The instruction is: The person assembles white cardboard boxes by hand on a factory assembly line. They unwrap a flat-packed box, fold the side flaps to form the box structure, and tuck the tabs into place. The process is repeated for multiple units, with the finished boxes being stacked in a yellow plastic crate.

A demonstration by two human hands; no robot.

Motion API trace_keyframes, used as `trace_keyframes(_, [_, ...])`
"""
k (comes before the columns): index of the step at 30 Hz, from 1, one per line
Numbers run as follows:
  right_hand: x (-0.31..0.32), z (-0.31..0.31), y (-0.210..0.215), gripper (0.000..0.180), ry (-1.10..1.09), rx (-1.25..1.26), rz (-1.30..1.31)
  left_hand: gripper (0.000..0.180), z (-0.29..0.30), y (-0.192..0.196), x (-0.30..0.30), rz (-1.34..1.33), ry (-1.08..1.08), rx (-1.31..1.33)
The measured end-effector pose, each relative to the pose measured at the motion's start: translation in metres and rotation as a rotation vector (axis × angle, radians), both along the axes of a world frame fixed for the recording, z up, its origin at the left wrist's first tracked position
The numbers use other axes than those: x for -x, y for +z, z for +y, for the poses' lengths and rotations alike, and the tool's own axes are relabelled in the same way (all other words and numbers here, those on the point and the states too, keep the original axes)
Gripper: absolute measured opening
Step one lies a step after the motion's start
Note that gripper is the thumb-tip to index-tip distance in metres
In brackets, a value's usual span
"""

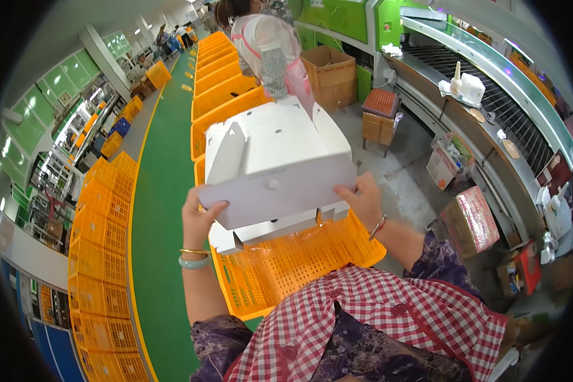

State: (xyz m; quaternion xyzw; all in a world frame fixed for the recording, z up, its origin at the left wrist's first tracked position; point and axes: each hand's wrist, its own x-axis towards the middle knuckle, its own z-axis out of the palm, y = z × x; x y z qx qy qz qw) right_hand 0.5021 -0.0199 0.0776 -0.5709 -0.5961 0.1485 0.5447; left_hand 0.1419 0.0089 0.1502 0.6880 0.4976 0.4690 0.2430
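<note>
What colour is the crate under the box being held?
Orange-yellow plastic mesh crate, clearest in the head view.

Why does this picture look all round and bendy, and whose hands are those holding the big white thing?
The picture comes from a small camera worn on a person's head, looking down at their own arms. Its lens sees very wide, so straight lines curve near the edges.

The left hand and right hand belong to that person. Together they hold a white cardboard box, still partly unfolded, one hand at each side of its near edge.

Under the box is an orange plastic crate with a mesh of little holes. More orange crates stand in a long row ahead, beside a green floor strip. Another person works farther up the row. On the right is a conveyor.
</note>
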Motion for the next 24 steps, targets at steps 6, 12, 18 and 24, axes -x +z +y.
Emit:
trace_keyframes(6, [-0.004,-0.002,-0.128,0.035,-0.039,0.241,0.217,0.017,-0.007,-0.134,0.006,-0.157,0.066,0.430])
trace_keyframes(12, [-0.002,0.004,-0.055,0.042,0.131,-0.304,-0.459,0.021,-0.008,-0.156,0.016,-0.015,0.064,0.303])
trace_keyframes(18, [-0.030,0.075,-0.114,0.042,0.442,0.060,-0.546,0.025,0.010,-0.155,0.000,0.164,0.104,0.148])
trace_keyframes(24, [0.002,0.057,-0.088,0.031,0.158,-0.054,-0.319,0.035,0.005,-0.143,-0.019,0.183,0.243,0.232])
